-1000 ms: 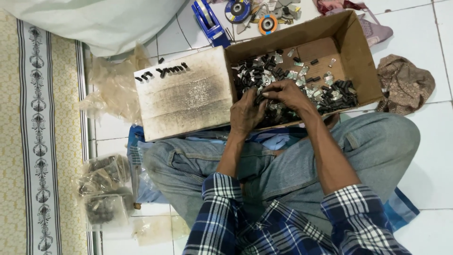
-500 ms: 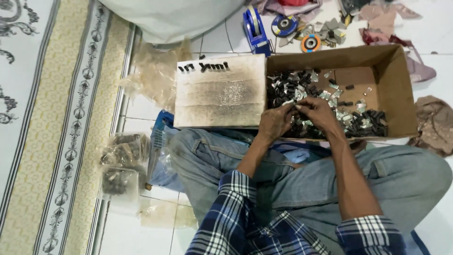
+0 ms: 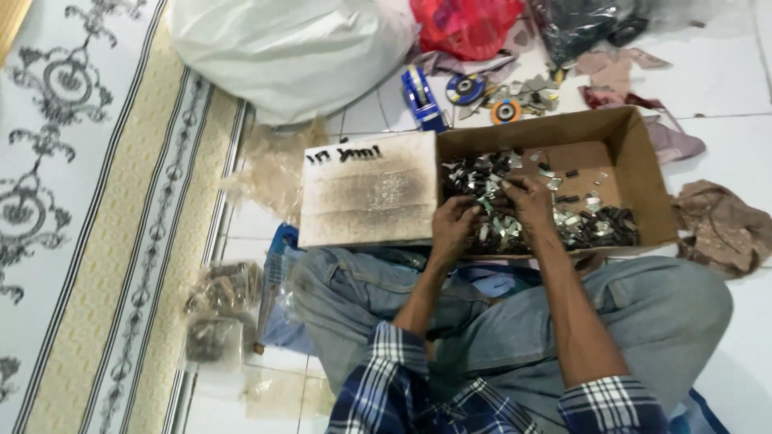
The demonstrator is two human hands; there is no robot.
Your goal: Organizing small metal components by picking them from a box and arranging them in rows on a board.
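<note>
Clear bags lie on the floor beside the patterned rug; left hand and right hand, fingers curled, pinch small metal pieces heaped inside the cardboard box; a brown rag lies further right.

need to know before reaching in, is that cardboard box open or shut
Open: the cardboard box has its flap folded out flat, and both hands are inside.

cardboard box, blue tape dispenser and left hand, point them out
cardboard box (image 3: 643,173): head view, right wall.
blue tape dispenser (image 3: 423,98): head view, middle of its body.
left hand (image 3: 452,229): head view, back of the hand.
</note>
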